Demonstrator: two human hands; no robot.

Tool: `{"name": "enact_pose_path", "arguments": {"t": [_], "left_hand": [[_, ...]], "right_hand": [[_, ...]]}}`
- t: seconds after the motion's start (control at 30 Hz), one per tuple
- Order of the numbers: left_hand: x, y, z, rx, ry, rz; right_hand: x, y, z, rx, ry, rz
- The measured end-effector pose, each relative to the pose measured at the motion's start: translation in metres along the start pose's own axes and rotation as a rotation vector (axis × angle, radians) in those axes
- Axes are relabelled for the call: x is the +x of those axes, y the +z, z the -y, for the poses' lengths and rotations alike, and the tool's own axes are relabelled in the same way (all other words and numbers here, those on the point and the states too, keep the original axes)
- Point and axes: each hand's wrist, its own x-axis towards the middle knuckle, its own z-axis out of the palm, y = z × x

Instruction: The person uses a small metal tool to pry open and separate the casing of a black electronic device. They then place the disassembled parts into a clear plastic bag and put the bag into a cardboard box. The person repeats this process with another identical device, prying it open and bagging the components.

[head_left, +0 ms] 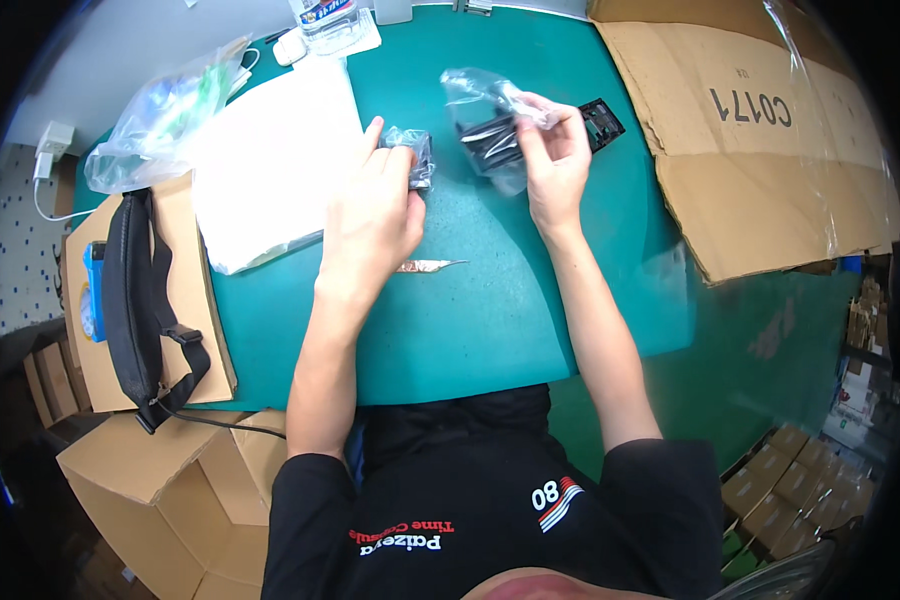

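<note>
A clear plastic bag (490, 140) with a dark thing inside is hanging in front of the person, over the upper middle of the green table (470, 340). The right hand (558, 155) is pinching the right side of this bag between thumb and fingers. Just beside these fingers, to the right, a black frame piece (605, 124) with cut-out openings is showing; whether the hand is touching it, I cannot tell. The left hand (378, 210) is bending its fingers over a small wrapped packet (420, 165), while the forefinger is pointing forward; I cannot tell if it is gripping the packet or only pressing. Near the left wrist, a thin pointed tool (432, 266) is lying on the table. Further left, a large white package (270, 170) is resting beside a clear bag with green contents (165, 115), and a black belt bag (133, 300) is lying on cardboard (200, 290). At the far edge a plastic bottle (332, 32) is standing. On the right, a big cardboard sheet (760, 180) is covering the table's side.
</note>
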Motion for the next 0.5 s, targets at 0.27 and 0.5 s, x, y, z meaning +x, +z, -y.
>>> {"name": "enact_pose_path", "arguments": {"t": [0.27,0.5], "left_hand": [[0.003,0.009,-0.004,-0.008,0.063,-0.013],[0.001,0.026,-0.005,-0.014,0.095,-0.012]], "right_hand": [[-0.001,-0.007,0.019,-0.363,-0.073,0.243],[-0.002,0.003,0.021,-0.498,-0.112,0.17]]}}
